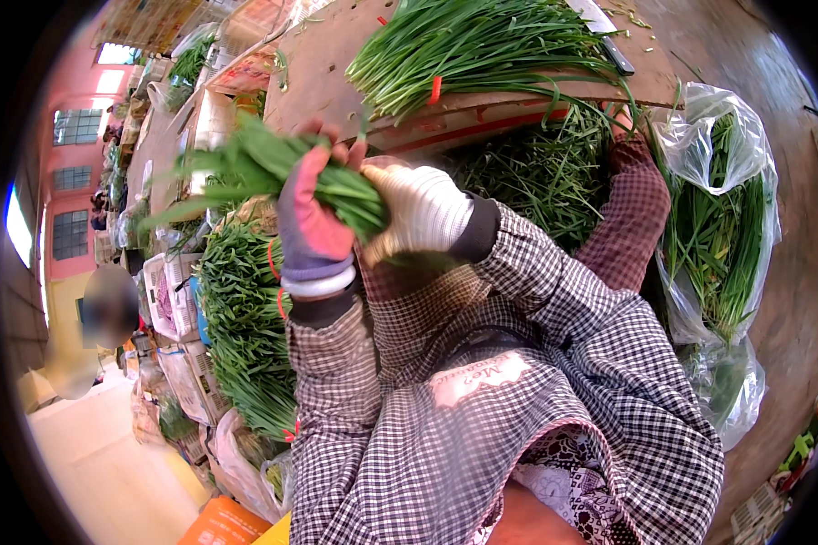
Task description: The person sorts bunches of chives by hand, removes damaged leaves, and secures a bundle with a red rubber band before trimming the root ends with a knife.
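Observation:
A bunch of long flat green leaves, looking like garlic chives (273, 163), is up in front of me, its leafy ends smeared by motion toward the left. My left hand (316, 204), in a pink and purple glove with bare fingertips, is wrapped round the bunch. Pressed against the bunch's other end is my right hand (413, 207), in a white and tan knitted glove, its fingers curled closed. Beyond them, a large pile of chives (482, 54) with a red tie lies on a brown board (323, 68).
A knife (604, 32) lies on the board's far right. Loose green trimmings (554, 168) fill the space under the board. Tied chive bundles (245, 327) are stacked at my left. On the right stands a clear plastic bag (723, 200) of chives. White crates (168, 295) line the far left.

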`<state>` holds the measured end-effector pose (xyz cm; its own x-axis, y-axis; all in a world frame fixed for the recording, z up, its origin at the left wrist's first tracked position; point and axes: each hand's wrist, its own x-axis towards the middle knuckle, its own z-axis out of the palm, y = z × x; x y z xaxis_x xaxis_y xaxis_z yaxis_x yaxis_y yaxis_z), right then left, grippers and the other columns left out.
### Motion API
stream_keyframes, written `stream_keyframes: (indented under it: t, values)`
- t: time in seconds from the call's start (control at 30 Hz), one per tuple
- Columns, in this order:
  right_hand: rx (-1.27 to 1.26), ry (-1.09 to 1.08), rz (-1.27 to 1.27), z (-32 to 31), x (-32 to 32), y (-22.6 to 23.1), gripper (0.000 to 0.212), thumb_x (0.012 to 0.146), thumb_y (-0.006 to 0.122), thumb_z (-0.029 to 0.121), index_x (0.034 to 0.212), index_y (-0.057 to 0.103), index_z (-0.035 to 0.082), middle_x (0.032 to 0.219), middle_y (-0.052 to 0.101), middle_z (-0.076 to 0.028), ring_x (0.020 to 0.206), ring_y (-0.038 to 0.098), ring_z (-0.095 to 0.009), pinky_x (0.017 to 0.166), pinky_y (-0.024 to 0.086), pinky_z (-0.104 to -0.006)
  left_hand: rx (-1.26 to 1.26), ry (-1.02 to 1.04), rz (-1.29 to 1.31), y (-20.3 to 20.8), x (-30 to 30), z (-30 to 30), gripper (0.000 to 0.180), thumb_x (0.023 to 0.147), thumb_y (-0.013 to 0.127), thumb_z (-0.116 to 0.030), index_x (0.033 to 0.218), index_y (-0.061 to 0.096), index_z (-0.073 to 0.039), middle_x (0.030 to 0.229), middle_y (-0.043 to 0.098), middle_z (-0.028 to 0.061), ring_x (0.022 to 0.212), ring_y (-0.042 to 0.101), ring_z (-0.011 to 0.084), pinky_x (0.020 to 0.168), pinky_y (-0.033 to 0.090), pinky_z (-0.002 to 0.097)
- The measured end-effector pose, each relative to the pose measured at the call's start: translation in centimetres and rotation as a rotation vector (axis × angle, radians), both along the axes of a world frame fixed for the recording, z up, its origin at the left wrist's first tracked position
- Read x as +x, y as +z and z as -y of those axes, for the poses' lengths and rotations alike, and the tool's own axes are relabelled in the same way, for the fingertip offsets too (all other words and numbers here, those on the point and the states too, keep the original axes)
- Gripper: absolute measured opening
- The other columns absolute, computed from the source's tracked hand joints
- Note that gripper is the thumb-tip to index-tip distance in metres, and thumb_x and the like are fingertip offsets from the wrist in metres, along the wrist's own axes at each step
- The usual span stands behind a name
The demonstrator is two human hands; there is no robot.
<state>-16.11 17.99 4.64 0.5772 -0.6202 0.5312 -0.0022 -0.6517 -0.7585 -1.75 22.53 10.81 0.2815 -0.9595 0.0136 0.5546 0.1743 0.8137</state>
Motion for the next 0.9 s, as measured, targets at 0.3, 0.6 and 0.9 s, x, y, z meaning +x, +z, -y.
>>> stream_keyframes:
  t: [0.3, 0.6, 0.9]
  values:
    - [0.843, -0.034, 0.263, 6.5, -9.6, -0.4, 0.032, 0.079, 0.068, 0.016, 0.106, 0.068, -0.002, 0.077, 0.071, -0.009, 0.065, 0.067, -0.014, 0.062, 0.055, -0.0273, -0.067, -0.104, 0.382, -1.2, -2.8, 4.2, 0.058, 0.09, 0.065, -0.033, 0.136, 0.045, -0.005, 0.131, 0.055, 0.0085, 0.124, 0.049, 0.0182, 0.1, 0.042, 0.0422]
    - [0.325, -0.305, -0.102, 12.1, -8.5, -6.9, 0.042, 0.09, 0.063, 0.03, 0.116, 0.061, -0.002, 0.087, 0.07, -0.015, 0.079, 0.069, -0.018, 0.07, 0.054, -0.0313, 0.408, -0.551, -0.126, -13.7, -11.0, 3.5, 0.045, 0.095, 0.059, -0.028, 0.131, 0.049, -0.003, 0.105, 0.064, 0.0073, 0.089, 0.064, 0.0197, 0.084, 0.054, 0.0399]
    - [0.681, -0.164, -0.383, 2.3, -15.8, -7.1, 0.024, 0.086, 0.066, 0.023, 0.091, 0.07, 0.0, 0.071, 0.067, -0.011, 0.064, 0.065, -0.017, 0.062, 0.053, -0.0309, 0.372, -0.499, -0.313, -16.8, -9.6, 4.2, 0.044, 0.094, 0.062, -0.025, 0.129, 0.051, 0.0, 0.102, 0.065, 0.0096, 0.09, 0.066, 0.0214, 0.086, 0.056, 0.0403]
